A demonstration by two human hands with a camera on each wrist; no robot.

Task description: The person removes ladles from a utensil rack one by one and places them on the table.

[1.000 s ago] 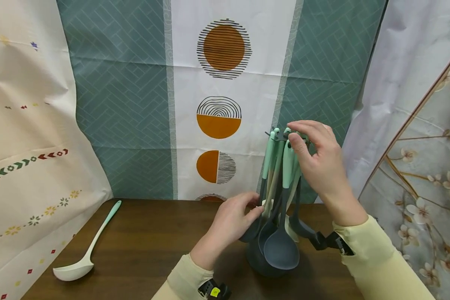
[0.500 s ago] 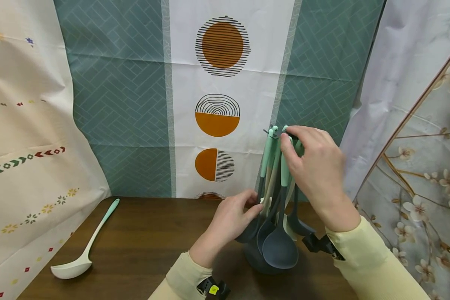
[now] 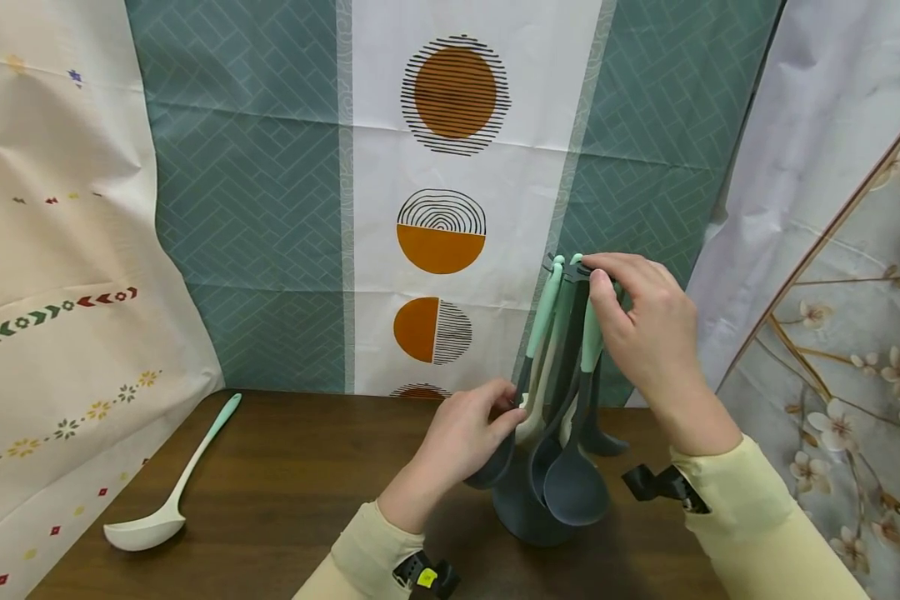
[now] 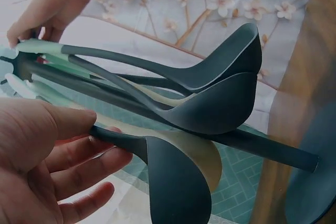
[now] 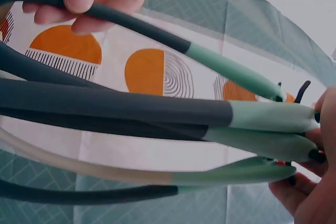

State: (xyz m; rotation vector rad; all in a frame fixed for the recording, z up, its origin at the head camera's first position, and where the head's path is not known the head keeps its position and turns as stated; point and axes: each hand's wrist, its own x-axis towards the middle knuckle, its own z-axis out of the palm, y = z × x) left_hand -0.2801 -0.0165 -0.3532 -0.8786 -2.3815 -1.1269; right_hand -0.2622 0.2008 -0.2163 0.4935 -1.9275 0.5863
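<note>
In the head view, a dark utensil stand (image 3: 527, 525) bears several utensils with mint-green handles, hung from its top hooks. My left hand (image 3: 465, 429) pinches the dark shaft of a grey spoon (image 4: 178, 179) between thumb and fingers, just above its bowl. At the top of the stand, my right hand (image 3: 648, 321) grips the hook ring with curled thumb and fingers; the right wrist view shows the fingertips among the handle ends. A dark grey ladle (image 3: 577, 493) hangs in front, overlapping another dark ladle (image 4: 220, 103). A cream utensil (image 4: 205, 153) hangs behind the spoon.
A cream ladle (image 3: 153, 529) with a mint handle end lies on the brown wooden table (image 3: 292, 492) at the left. Patterned cloths (image 3: 255, 208) hang behind the table, with a flowered one (image 3: 855, 375) on the right.
The stand has turned a little: the front ladle has shifted right and the dark centre pole shows more. My left hand stays at the spoon's shaft; my right hand stays on top.
</note>
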